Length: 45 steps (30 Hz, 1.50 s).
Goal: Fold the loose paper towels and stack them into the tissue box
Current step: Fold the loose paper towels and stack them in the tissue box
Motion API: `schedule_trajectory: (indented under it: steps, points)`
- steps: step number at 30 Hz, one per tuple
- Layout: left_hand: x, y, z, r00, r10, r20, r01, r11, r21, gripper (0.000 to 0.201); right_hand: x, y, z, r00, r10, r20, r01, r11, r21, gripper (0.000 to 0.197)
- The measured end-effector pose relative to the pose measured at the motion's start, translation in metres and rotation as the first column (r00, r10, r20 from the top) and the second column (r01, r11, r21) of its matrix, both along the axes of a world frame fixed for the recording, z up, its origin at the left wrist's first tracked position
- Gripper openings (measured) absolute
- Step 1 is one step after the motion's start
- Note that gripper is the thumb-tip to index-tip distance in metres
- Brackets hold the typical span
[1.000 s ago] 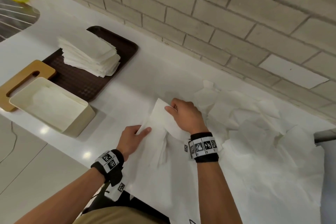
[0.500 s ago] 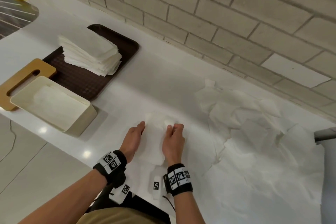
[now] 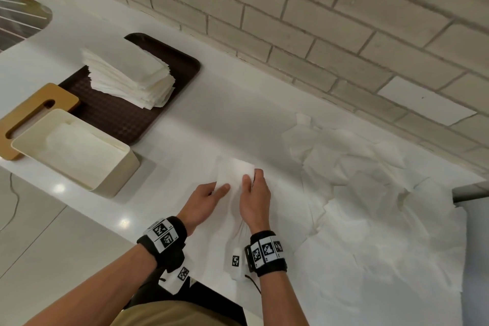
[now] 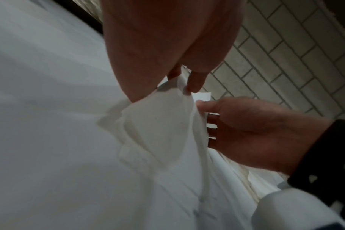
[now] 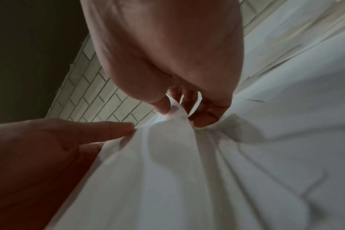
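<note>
A white paper towel [image 3: 234, 171], folded into a narrow strip, lies on the white counter in front of me. My left hand [image 3: 222, 189] pinches its left edge, thumb on top; the left wrist view shows the towel [image 4: 159, 124] caught between the thumb and a finger of that hand [image 4: 185, 84]. My right hand [image 3: 250, 177] pinches the right edge, and the right wrist view shows this hand [image 5: 179, 109] gathering a fold of the towel [image 5: 171, 140]. The open cream tissue box [image 3: 113, 174] stands to the left with towels inside.
A wooden lid [image 3: 31, 114] lies behind the box. A brown tray [image 3: 111, 116] carries a stack of folded towels [image 3: 127, 77]. Several loose towels [image 3: 357, 180] spread over the counter at the right, up to the brick wall [image 3: 291, 21]. The counter's front edge runs below my wrists.
My right hand has drawn back from the far side of the towel toward my left hand, folding it over. Both hands now hold the narrow strip side by side.
</note>
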<state>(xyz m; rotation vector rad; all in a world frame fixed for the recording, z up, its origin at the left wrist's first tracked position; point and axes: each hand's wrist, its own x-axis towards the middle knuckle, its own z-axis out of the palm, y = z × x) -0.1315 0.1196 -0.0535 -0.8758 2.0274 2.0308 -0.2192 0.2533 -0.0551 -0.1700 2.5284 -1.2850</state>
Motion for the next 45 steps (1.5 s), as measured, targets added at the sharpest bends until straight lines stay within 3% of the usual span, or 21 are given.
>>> schedule_trajectory:
  steps: [4,7,9,12,17,22,25,28,31,34,36,38,39,42,45]
  points:
    - [-0.008,0.003,0.003,0.995,0.088,0.056,-0.092,0.994,0.064,0.05,0.004,-0.005,0.011,0.996,-0.093,0.012,0.093,0.991,-0.095,0.017]
    - [-0.01,-0.001,-0.003,0.976,0.188,0.108,-0.207,0.956,0.21,0.058,0.009,-0.001,0.012,0.989,-0.145,-0.021,0.146,0.985,0.094,0.034]
    - [-0.008,0.0,0.001,0.967,0.221,0.124,-0.249,0.924,0.291,0.051,0.015,0.004,0.013,0.994,-0.091,0.069,0.072,0.97,0.231,0.051]
    - [-0.007,0.005,0.006,0.967,0.224,0.125,-0.254,0.901,0.353,0.051,0.02,0.004,0.017,0.977,-0.005,0.212,-0.018,0.994,0.106,0.047]
    - [-0.009,0.015,0.027,0.982,0.184,0.051,-0.19,0.915,0.356,0.04,0.029,0.004,0.016,0.976,0.107,0.189,-0.086,0.989,-0.118,0.026]
    - [-0.004,-0.009,0.053,0.953,0.302,0.024,-0.28,0.849,0.448,0.039,0.032,0.01,0.041,0.928,0.265,0.261,-0.155,0.913,-0.377,0.05]
    - [-0.004,-0.032,0.075,0.91,0.409,-0.071,-0.344,0.838,0.423,0.038,0.034,0.005,0.054,0.907,0.296,0.298,-0.15,0.89,-0.43,0.072]
    - [-0.002,-0.063,0.102,0.84,0.521,-0.15,-0.442,0.818,0.368,0.038,0.042,-0.018,0.069,0.896,0.31,0.318,-0.139,0.875,-0.463,0.069]
    - [0.011,-0.105,0.132,0.799,0.555,-0.233,-0.416,0.789,0.452,0.038,0.053,-0.056,0.087,0.884,0.352,0.309,-0.155,0.843,-0.516,0.057]
    - [0.036,-0.168,0.155,0.783,0.552,-0.288,-0.377,0.788,0.487,0.048,0.069,-0.102,0.109,0.889,0.378,0.26,-0.195,0.825,-0.531,0.067]
    - [0.058,-0.214,0.164,0.8,0.467,-0.376,-0.379,0.88,0.285,0.051,0.083,-0.137,0.124,0.921,0.343,0.185,-0.205,0.831,-0.517,0.079]
    - [0.081,-0.256,0.168,0.858,0.294,-0.422,-0.376,0.919,-0.122,0.053,0.095,-0.171,0.135,0.947,0.305,0.105,-0.222,0.853,-0.473,0.078]
    - [0.091,-0.273,0.167,0.889,0.228,-0.398,-0.356,0.89,-0.286,0.056,0.101,-0.187,0.137,0.953,0.296,0.067,-0.24,0.871,-0.429,0.072]
    - [0.112,-0.321,0.147,0.951,0.151,-0.271,-0.284,0.776,-0.563,0.06,0.121,-0.239,0.127,0.934,0.355,-0.023,-0.353,0.915,-0.194,0.045]
    - [0.114,-0.346,0.117,0.998,0.067,0.012,-0.033,0.624,-0.78,0.051,0.138,-0.272,0.109,0.866,0.496,-0.06,-0.484,0.862,0.148,0.028]
